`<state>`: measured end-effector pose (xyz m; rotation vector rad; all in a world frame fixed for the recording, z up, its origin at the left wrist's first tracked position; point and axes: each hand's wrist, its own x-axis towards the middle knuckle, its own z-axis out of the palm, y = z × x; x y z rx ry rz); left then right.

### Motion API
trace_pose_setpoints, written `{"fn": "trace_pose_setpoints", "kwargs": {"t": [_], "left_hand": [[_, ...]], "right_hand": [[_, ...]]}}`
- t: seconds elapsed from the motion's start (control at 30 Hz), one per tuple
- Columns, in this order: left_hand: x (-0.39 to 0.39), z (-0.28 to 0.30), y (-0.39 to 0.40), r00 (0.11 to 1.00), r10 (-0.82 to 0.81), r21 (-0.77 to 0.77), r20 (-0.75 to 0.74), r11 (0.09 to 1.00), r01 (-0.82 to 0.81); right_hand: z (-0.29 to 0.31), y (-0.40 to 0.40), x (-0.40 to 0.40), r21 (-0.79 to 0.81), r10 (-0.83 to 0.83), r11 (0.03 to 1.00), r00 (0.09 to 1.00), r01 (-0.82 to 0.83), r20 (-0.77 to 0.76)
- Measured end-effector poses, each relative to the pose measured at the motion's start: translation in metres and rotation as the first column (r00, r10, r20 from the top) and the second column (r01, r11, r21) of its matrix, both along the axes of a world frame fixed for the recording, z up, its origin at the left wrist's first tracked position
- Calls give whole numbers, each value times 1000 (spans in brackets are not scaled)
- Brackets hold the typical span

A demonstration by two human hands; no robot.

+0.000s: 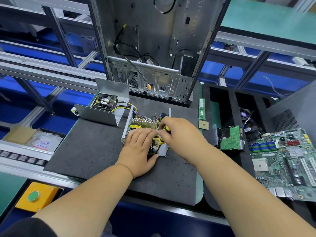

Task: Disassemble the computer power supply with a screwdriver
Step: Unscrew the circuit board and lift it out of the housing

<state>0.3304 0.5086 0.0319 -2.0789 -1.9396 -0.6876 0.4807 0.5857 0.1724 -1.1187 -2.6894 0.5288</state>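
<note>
Your right hand (177,134) is gripping the yellow-and-black screwdriver (163,135) over the opened grey metal power supply (147,132) on the dark mat (89,147), left hand (138,149) lying flat to steady it — the grey cover (106,106) is already off, the circuit board apparently still sitting inside.

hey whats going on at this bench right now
A person is taking apart a computer power supply on a dark foam mat. The right hand grips a yellow-and-black screwdriver pointed down into the open unit, while the left hand rests on the circuit board. The supply's metal cover with its fan already lies apart behind it.
</note>
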Motion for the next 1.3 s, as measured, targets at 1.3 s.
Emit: {"fn": "trace_pose_setpoints", "kwargs": {"t": [1.3], "left_hand": [[7,27,5,997,78,-281,2,957,-74]], "right_hand": [[-1,-5,6,156,-25,988,996,12,82]]}}
